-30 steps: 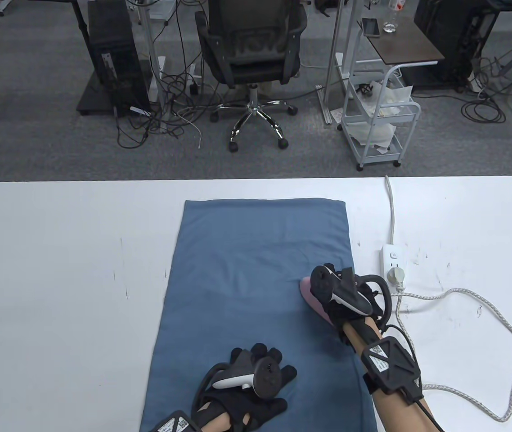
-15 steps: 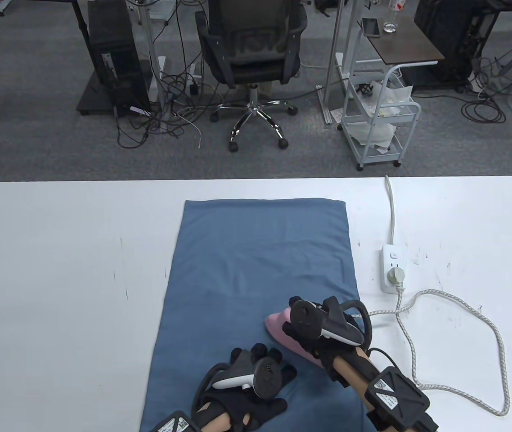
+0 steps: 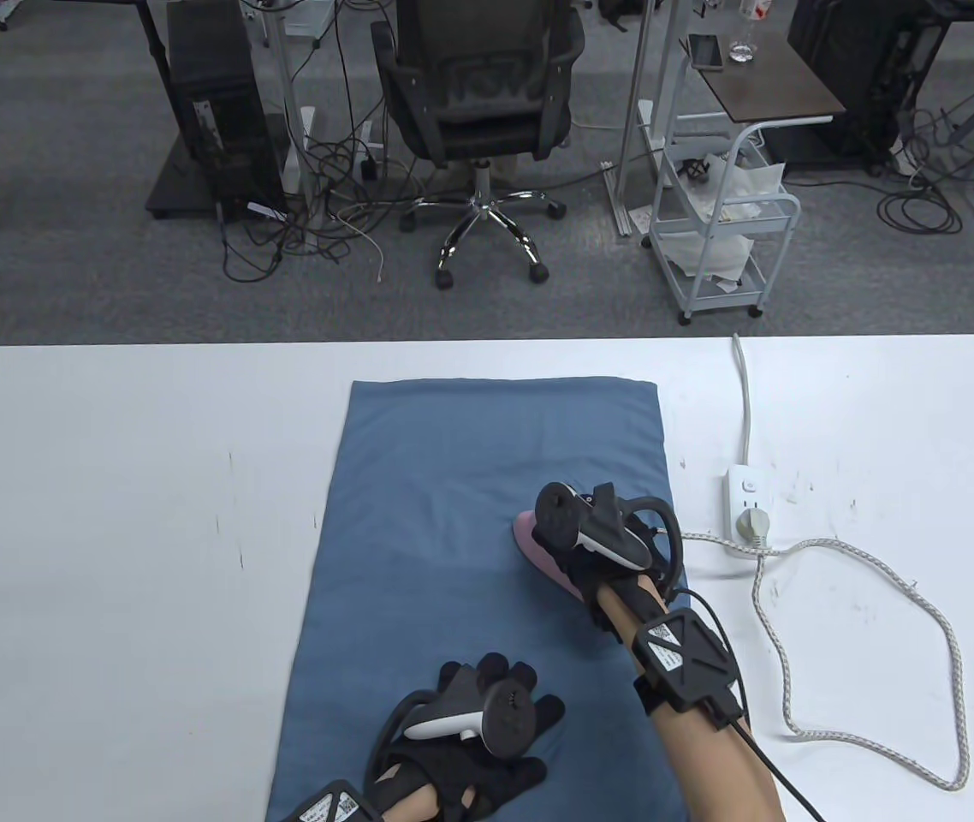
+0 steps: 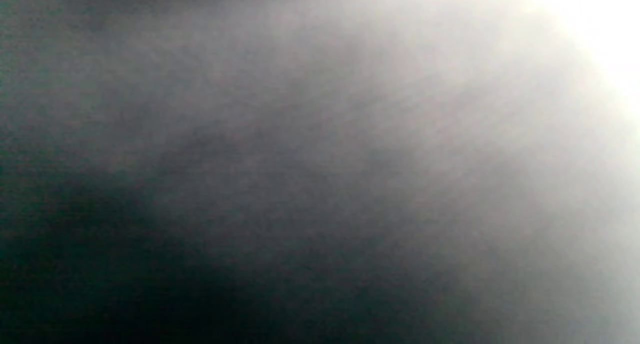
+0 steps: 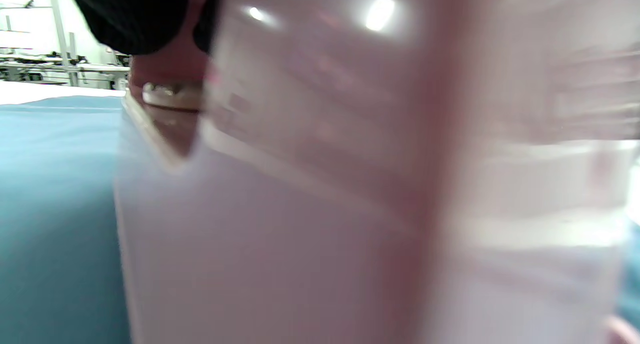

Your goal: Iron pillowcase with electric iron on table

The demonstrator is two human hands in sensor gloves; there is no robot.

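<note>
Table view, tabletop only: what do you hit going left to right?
Bare white table → flat blue pillowcase with the left hand resting on it → pink electric iron gripped by the right hand → white power strip → braided white cord loop.

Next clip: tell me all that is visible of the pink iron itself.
The iron is pale pink with a glossy, plastic-looking body, shown close and blurred in the right wrist view. It sits on the right half of the blue pillowcase, nose pointing away and slightly left. The right hand grips it from above, hiding most of it; the handle cannot be seen. A white braided cord loops across the table to a plug in the white power strip.
</note>
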